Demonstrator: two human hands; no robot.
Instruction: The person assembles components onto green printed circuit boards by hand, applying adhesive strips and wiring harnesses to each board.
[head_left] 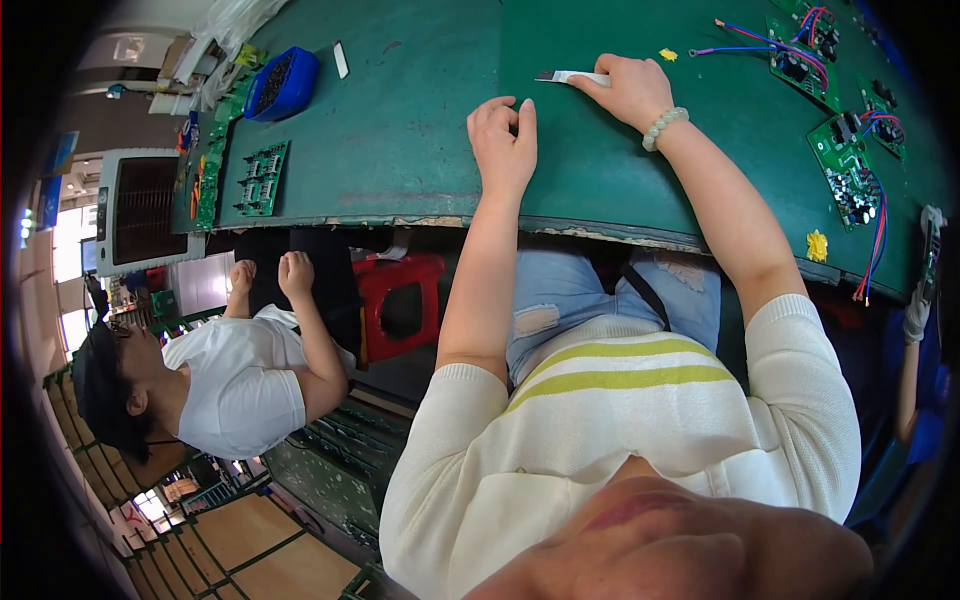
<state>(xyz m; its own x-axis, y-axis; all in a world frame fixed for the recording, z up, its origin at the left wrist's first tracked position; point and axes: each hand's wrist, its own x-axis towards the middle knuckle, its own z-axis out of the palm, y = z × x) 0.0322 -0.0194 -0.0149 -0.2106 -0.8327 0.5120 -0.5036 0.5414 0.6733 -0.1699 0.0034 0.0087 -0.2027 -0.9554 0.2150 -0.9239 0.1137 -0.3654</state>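
Observation:
My right hand (637, 90) is closed on a small flat white tool with a dark tip (570, 77), held just above the green tabletop (420, 130). The tip points left; its exact kind is too small to make out. To the left, near the table's front edge, my left hand (503, 145) has its fingers loosely bent and the thumb apart, with nothing visible in it. A scrap of yellow material (668, 54) lies beyond my right hand.
Circuit boards with red and blue wires (845, 165) lie at the right, by another yellow scrap (817, 246). At the left are a blue bin of small dark parts (283, 85), a white strip (341, 60) and boards (262, 180). A co-worker (240, 370) sits left; another person's gloved hand (916, 315) shows far right.

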